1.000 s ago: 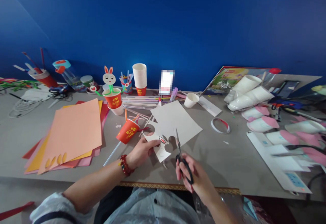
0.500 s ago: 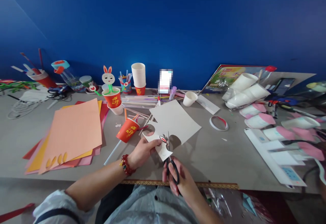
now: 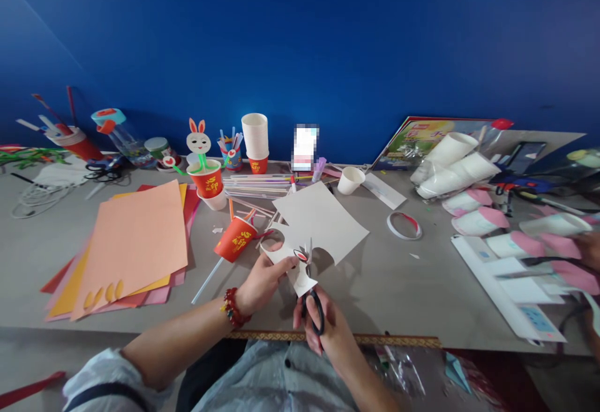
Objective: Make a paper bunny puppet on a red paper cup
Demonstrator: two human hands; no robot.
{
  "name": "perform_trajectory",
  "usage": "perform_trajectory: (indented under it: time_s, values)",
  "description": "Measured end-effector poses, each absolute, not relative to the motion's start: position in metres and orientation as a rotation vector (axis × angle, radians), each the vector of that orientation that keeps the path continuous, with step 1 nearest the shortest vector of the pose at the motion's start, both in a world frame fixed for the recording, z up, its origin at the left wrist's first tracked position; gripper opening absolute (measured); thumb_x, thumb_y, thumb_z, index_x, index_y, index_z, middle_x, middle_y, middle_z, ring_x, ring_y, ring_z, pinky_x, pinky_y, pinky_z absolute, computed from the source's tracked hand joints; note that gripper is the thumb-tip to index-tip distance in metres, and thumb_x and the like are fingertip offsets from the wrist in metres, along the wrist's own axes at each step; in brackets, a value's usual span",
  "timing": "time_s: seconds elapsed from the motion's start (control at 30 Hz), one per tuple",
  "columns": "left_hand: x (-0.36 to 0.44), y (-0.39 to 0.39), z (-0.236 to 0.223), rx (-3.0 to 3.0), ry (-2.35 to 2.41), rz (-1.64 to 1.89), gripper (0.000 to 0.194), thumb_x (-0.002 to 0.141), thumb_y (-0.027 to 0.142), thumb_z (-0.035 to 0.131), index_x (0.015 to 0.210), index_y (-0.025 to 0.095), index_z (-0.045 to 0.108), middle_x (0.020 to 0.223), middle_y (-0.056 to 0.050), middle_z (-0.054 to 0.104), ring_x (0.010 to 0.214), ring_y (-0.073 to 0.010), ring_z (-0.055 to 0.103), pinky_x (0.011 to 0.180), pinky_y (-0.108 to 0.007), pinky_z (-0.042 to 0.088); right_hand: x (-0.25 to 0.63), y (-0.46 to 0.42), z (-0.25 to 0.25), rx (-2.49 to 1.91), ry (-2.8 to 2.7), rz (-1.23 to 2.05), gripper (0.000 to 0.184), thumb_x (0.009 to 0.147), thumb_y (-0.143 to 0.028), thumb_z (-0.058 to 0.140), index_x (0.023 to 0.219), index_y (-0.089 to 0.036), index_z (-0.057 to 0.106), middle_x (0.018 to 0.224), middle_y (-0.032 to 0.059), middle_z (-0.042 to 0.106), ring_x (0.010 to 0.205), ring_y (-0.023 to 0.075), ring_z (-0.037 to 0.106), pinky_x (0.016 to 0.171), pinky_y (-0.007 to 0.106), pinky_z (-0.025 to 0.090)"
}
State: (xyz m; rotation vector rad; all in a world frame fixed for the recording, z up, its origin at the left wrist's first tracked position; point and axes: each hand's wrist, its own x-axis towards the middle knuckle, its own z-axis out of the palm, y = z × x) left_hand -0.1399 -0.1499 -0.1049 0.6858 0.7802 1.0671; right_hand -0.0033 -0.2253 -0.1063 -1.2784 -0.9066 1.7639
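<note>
My left hand (image 3: 266, 279) pinches a cut piece of white paper (image 3: 300, 283) between thumb and fingers. On that paper, by the thumb tip, is a small red shape with a dark outline (image 3: 300, 255). My right hand (image 3: 324, 323) has its fingers in the black handles of a pair of scissors (image 3: 317, 315). The scissor blades point away from me and lie at the right edge of the paper, close to the red shape. Behind them lies a larger white sheet (image 3: 323, 215) with a curved bite cut from its edge.
Left are stacked coloured papers (image 3: 140, 237), a tipped red cup (image 3: 235, 239) and a rabbit-faced straw figure (image 3: 199, 142) in a cup. Straws (image 3: 255, 187) lie behind. A tape roll (image 3: 404, 227) and white power strip (image 3: 506, 293) are right. Another person's hand (image 3: 591, 246) shows at the right edge.
My right hand and the scissors have shifted slightly left, and the handles have turned a little. My left hand stays nearly in place. Another person's hand has come in at the right edge.
</note>
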Motion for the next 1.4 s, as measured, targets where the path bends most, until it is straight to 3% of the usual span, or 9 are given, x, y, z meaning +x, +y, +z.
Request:
perform_trajectory:
  time_s: [0.9,1.17,1.27,1.33,1.4]
  values:
    - [-0.14,-0.15,-0.104,0.677,0.794,1.078,0.022,0.073,0.028,0.079,0.088,0.015,0.071,0.086,-0.005,0.074,0.075,-0.0159,0.064,0.072,-0.026,0.048,-0.003,-0.222,-0.112,-1.311,-0.995,1.723,0.049,0.08,-0.071,0.057,0.087,-0.023,0.048,0.056,-0.0045,0.054,0.033,0.0049,0.024,0.032,0.02,0.02]
    - [-0.142,-0.148,-0.102,0.644,0.836,1.063,0.023,0.07,0.025,0.08,0.087,0.015,0.069,0.084,-0.004,0.073,0.073,-0.0157,0.063,0.069,-0.025,0.049,0.009,-0.224,-0.105,-1.332,-0.981,1.653,0.052,0.079,-0.074,0.056,0.078,-0.023,0.047,0.049,-0.0056,0.05,0.033,0.0041,0.024,0.033,0.019,0.016]
    - [-0.144,-0.147,-0.101,0.665,0.889,1.063,0.022,0.067,0.024,0.081,0.083,0.015,0.069,0.079,-0.002,0.071,0.069,-0.0141,0.061,0.065,-0.023,0.047,0.032,-0.214,-0.089,-1.382,-1.085,1.453,0.046,0.078,-0.066,0.065,0.083,-0.022,0.051,0.065,0.0,0.064,0.034,0.0041,0.032,0.032,0.02,0.021]
    - [-0.144,-0.147,-0.1,0.69,0.892,1.059,0.02,0.068,0.025,0.081,0.081,0.015,0.07,0.079,-0.002,0.071,0.07,-0.0141,0.061,0.066,-0.024,0.047,0.044,-0.201,-0.077,-1.44,-1.219,1.253,0.038,0.078,-0.054,0.072,0.087,-0.022,0.054,0.084,0.0054,0.071,0.042,0.0069,0.044,0.037,0.021,0.032]
    - [-0.144,-0.148,-0.099,0.714,0.872,1.044,0.02,0.069,0.025,0.081,0.083,0.015,0.071,0.081,-0.003,0.073,0.073,-0.0153,0.062,0.069,-0.025,0.048,0.049,-0.186,-0.069,-1.404,-1.303,1.151,0.035,0.077,-0.047,0.075,0.089,-0.023,0.054,0.086,0.0055,0.072,0.052,0.0112,0.055,0.046,0.023,0.042]
